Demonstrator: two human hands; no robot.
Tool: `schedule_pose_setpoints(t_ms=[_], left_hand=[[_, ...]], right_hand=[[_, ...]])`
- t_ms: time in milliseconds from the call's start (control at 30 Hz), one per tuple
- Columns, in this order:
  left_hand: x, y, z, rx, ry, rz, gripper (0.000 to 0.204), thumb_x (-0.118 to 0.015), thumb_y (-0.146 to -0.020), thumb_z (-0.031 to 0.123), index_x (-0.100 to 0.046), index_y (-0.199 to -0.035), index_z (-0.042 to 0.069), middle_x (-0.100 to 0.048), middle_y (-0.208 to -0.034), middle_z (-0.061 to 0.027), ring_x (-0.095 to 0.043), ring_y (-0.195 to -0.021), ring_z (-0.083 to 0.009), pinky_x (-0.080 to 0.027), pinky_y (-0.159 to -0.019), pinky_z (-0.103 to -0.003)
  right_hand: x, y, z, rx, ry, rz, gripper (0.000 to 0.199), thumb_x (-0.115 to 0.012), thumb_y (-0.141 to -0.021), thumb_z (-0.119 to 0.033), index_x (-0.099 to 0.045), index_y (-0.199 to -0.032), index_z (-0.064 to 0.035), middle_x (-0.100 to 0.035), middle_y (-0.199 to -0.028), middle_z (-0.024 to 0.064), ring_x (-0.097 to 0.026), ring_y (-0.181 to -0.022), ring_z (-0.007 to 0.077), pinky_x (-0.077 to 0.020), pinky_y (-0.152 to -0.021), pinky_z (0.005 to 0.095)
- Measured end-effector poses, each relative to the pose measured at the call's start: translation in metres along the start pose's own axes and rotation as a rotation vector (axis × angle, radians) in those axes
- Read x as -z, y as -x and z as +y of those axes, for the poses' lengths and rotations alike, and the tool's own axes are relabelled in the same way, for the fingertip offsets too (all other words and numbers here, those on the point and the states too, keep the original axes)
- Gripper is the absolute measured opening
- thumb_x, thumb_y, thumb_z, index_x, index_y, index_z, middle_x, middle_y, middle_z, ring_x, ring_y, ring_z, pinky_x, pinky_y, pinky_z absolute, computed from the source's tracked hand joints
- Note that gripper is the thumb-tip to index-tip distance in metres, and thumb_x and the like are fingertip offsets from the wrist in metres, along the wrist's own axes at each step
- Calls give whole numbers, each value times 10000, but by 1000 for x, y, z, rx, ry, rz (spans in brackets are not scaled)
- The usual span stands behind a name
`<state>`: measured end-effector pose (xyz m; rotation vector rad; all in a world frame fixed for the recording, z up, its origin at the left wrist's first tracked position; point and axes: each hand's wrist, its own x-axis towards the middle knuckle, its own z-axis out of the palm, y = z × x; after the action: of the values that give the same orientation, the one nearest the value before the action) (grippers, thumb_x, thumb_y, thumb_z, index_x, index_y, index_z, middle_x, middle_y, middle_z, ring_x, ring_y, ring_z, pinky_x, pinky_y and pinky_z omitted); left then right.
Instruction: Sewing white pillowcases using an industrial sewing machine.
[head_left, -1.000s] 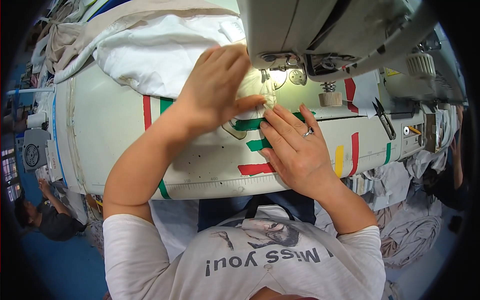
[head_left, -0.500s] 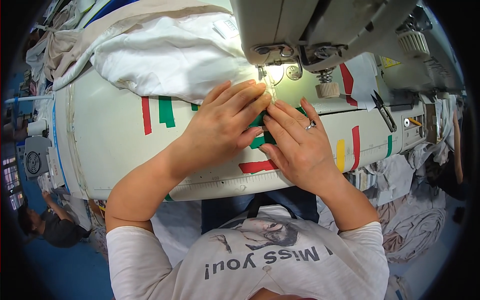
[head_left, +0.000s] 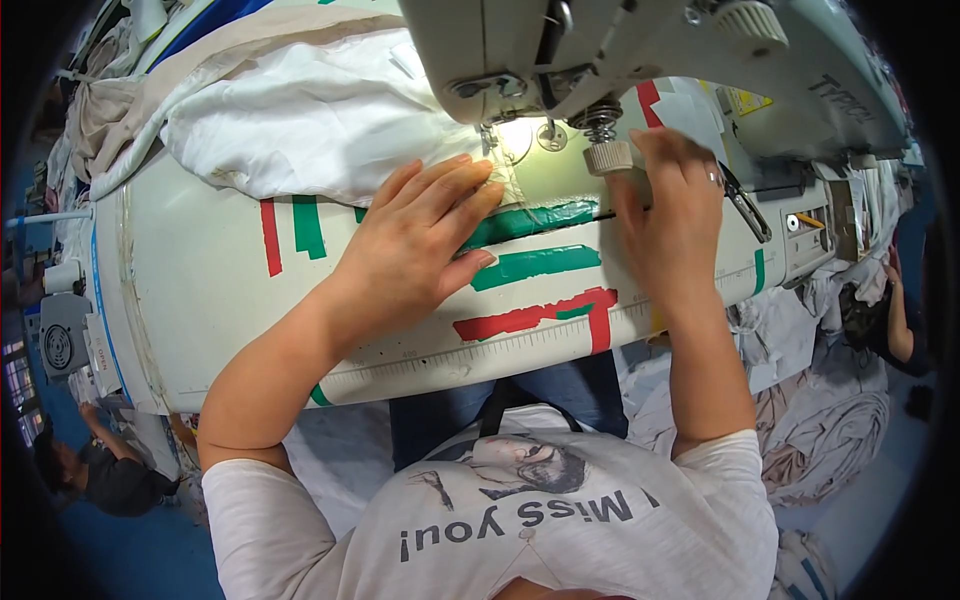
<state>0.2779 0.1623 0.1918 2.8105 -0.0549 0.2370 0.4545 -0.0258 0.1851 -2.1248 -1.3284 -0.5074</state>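
Note:
My left hand lies open and flat, its fingertips on the edge of white fabric just in front of the sewing machine's needle area. The fabric reaches the lit presser foot. My right hand is raised to the right of the machine head, beside its ribbed knob. Its thumb and fingers are apart, slightly blurred, with nothing seen in them. Close to its right side, black thread snips lie on the machine bed.
Green tape and red tape mark the bed near a printed ruler scale. Beige fabric drapes along the back left. Bundled cloth lies low at the right. Another person is at the far left.
My right hand has left the fabric edge beside my left hand and moved right, toward the snips. My left hand stays on the fabric. The whole view has shifted slightly.

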Motion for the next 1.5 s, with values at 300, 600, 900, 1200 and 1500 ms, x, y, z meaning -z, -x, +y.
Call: schedule_pose_setpoints(t_ms=[300,600,900,1200,1500], left_hand=[[22,3,30,-57,849,-162,188,-707,-851,86,-612,-1013,95,-638,-875,-51,-617,-768,-228,-443,-969,-437],[43,-4,-20,557,243,55,250,-632,-919,209,-619,-778,3,-599,-609,-134,-575,-560,-320,-461,-585,-415],[10,-24,-25,-158,-115,278,162,-623,-742,99,-651,-888,36,-615,-929,-80,-600,-887,-253,-488,-799,-360],[-4,-22,-31,-204,-40,209,216,-615,-743,62,-651,-952,20,-617,-932,-57,-600,-871,-218,-515,-758,-315],[-3,-27,-38,-206,-155,281,238,-639,-740,98,-666,-970,43,-616,-946,-36,-592,-864,-187,-498,-734,-312]], right_hand=[[54,11,-50,225,-526,-441,222,-615,-735,55,-644,-949,6,-625,-837,119,-597,-695,297,-483,-633,359],[0,-18,-4,-389,-622,-390,61,-634,-890,-23,-638,-918,31,-642,-780,45,-566,-740,67,-469,-652,254],[-12,-35,4,-245,-313,-314,39,-626,-831,-19,-620,-826,19,-645,-694,171,-621,-594,279,-482,-588,351],[-5,-37,10,-252,-391,-310,66,-627,-825,-33,-635,-806,30,-667,-732,179,-650,-644,293,-488,-603,355],[-20,-33,12,-164,-160,-153,75,-648,-845,-76,-641,-873,-6,-660,-727,172,-644,-636,311,-489,-588,380]])
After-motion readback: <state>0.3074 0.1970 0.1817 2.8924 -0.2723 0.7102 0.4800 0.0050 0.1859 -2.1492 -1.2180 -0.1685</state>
